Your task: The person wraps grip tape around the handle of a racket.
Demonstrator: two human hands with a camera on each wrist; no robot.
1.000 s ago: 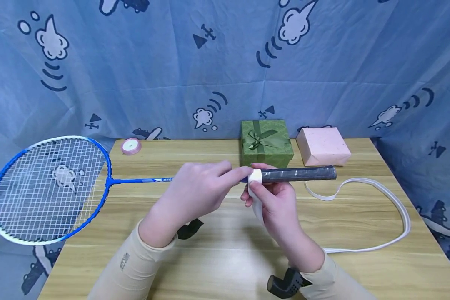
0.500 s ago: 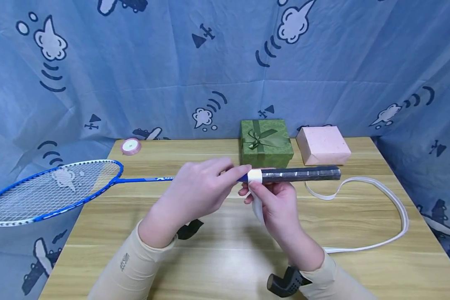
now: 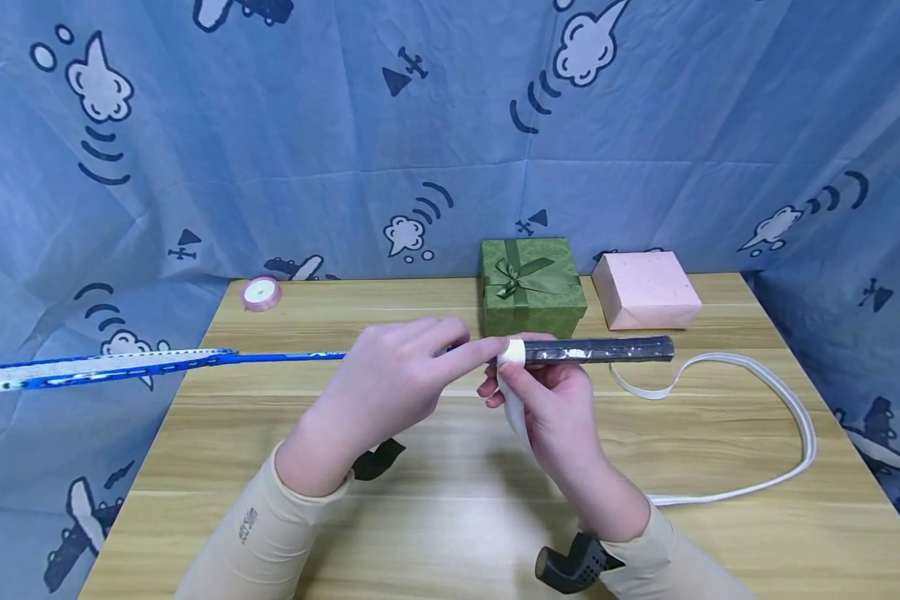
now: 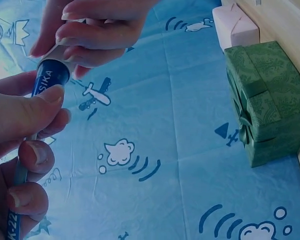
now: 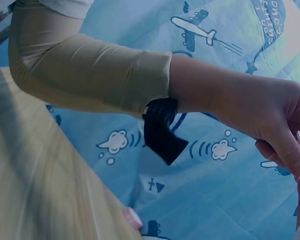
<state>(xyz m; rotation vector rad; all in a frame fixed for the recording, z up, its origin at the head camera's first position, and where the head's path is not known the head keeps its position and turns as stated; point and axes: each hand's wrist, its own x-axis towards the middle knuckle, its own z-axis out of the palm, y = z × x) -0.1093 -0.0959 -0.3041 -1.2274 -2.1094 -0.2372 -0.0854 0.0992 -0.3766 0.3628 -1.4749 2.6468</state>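
Note:
A blue and white badminton racket [image 3: 270,358] is held level above the table, its head at the left nearly edge-on. My left hand [image 3: 397,392] grips it where shaft meets handle; in the left wrist view its fingers curl round the shaft and the blue cone [image 4: 52,74]. White grip tape [image 3: 512,353] circles the top of the black handle [image 3: 600,350]. My right hand [image 3: 562,408] pinches the tape there from below, thumb in front, and a tail of tape hangs down past its palm. The right fingers behind the handle are partly hidden.
Loose white tape [image 3: 806,433] curves over the right of the wooden table [image 3: 435,533]. At the back stand a green gift box [image 3: 532,287] with a bow and a pink box [image 3: 648,292]. A pink ribbon roll [image 3: 261,293] lies back left. Behind hangs a blue patterned cloth [image 3: 307,150].
The racket has rolled about its long axis, its head going from face-on to nearly edge-on. Both hands stay almost in place, and the tape remains at the handle's top.

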